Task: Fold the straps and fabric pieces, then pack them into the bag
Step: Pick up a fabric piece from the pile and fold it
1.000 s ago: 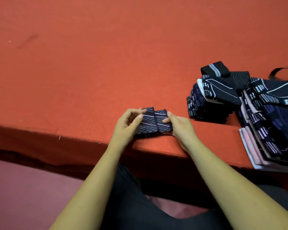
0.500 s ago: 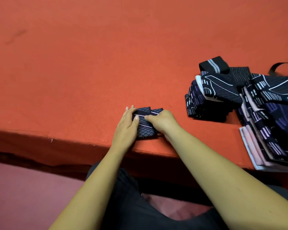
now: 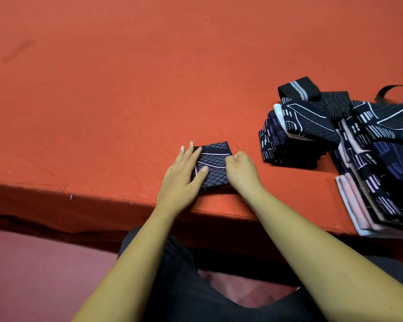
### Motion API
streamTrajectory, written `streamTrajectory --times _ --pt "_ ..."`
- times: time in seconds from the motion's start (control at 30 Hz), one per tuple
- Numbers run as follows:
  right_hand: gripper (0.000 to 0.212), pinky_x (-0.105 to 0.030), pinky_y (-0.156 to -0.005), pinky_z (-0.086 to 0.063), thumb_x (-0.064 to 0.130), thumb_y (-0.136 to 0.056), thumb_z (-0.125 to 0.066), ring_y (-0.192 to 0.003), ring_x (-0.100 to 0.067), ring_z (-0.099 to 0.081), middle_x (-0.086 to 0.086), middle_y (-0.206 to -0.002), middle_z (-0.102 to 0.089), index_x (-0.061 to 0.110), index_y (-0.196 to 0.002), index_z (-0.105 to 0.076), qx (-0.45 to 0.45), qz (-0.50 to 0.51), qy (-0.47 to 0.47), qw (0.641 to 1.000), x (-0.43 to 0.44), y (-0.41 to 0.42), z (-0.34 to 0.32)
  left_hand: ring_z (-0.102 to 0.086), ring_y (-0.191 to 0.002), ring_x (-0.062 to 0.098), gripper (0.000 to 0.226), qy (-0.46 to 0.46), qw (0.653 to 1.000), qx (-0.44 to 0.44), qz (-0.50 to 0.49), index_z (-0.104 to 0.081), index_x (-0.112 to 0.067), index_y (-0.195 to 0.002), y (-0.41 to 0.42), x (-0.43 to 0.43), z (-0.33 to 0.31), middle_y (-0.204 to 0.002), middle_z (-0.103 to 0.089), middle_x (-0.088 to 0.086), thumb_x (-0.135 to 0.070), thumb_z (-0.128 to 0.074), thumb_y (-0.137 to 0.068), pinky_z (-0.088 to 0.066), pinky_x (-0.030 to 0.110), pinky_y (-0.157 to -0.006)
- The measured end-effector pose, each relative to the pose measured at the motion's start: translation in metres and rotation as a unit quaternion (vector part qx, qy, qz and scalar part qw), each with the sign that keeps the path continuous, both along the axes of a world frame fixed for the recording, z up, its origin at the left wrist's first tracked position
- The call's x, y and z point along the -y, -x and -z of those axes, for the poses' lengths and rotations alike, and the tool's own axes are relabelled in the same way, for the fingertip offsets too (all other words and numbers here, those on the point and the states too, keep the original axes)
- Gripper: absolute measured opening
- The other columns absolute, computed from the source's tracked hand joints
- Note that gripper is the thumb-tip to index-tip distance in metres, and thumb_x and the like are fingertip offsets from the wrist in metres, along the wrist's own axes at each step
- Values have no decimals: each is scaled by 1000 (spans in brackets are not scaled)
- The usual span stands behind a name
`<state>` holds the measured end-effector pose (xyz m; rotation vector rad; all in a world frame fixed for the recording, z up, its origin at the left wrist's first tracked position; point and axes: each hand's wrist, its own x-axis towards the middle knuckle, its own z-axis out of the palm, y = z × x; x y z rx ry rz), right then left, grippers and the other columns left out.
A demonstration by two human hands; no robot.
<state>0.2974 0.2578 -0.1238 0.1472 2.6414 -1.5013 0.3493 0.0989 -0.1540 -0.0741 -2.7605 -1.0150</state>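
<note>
On the red table (image 3: pixel 102 101), near its front edge, the folded fabric piece (image 3: pixel 215 175) lies flat, left hand (image 3: pixel 179 180) pressing it straight-fingered, right hand (image 3: pixel 241 173) curled, pinching its right edge, stacked pieces (image 3: pixel 300 135) off right.

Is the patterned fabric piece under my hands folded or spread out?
Folded: the fabric piece is a compact square under the flat left hand.
</note>
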Motion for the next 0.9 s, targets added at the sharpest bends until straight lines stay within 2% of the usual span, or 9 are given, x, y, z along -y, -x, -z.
streamTrajectory --times 0.13,0.2,0.33,0.4,0.47,0.6,0.7,0.77,0.9 --pt "15 -32 -51 -23 16 -95 -45 -69 -19 -44 -1 -77 -50 12 -80 -43 -12 18 -2 1000 -9 -3 6 4 -151 2 61 93 996 18 4 -19 -33 -157 -1 -3 2 -165 -4 -15 -52 -34 -101 -10 35 -121" --pt "25 -22 -48 -25 14 -91 -50 -60 -11 -38 4 -71 -44 18 -72 -36 -21 12 -1 1000 -11 -5 9 3 -151 3 61 153 988 25 0 -17 -32 -157 -1 -6 4 -165 -4 -15 -53 -29 -100 -8 35 -123" --pt "13 -28 -52 -33 19 -87 -57 -63 -12 -47 3 -73 -50 12 -84 -46 13 33 38 999 -7 3 12 -1 -151 4 59 183 982 48 -13 -13 -31 -158 2 -8 7 -165 -4 -13 -46 -27 -103 -5 34 -123" --pt "17 -32 -52 -42 25 -86 -58 -66 -22 -58 -3 -72 -60 11 -79 -53 45 44 73 995 -5 9 11 -1 -151 4 59 190 980 51 -14 -12 -31 -158 3 -9 8 -165 -3 -12 -45 -26 -103 -5 34 -123" --pt "22 -40 -65 -54 25 -88 -59 -76 -30 -68 -11 -79 -69 11 -71 -58 69 38 89 993 -2 14 9 -2 -151 4 58 189 980 53 -17 -12 -30 -158 4 -9 8 -165 -4 -13 -45 -25 -103 -5 33 -123" --pt "27 -41 -73 -53 27 -92 -61 -78 -27 -66 -7 -79 -68 17 -67 -55 20 -10 74 997 0 15 -3 -9 -151 4 58 175 983 40 -21 -15 -32 -157 4 -9 8 -165 -10 -13 -47 -26 -103 -9 34 -123" --pt "26 -33 -66 -43 31 -93 -62 -69 -16 -55 1 -73 -59 17 -73 -53 -43 -81 62 994 -2 10 -21 -29 -147 11 59 101 994 8 -30 -22 -32 -155 5 -8 4 -159 -32 -8 -51 -32 -101 -22 40 -120" --pt "26 -28 -63 -39 32 -93 -63 -65 -9 -50 6 -72 -56 19 -74 -51 -71 -120 63 988 -8 6 -39 -47 -135 12 60 -29 999 -5 -12 -28 -31 -151 8 -10 -3 -146 -51 -5 -54 -40 -96 -35 44 -113" --pt "29 -38 -75 -52 41 -87 -68 -77 -16 -64 -1 -84 -69 13 -86 -62 -89 -124 134 979 -30 11 -72 -64 -108 1 54 -388 921 25 24 -32 -38 -142 18 -37 -41 -121 -64 -8 -40 -57 -95 -53 31 -95"
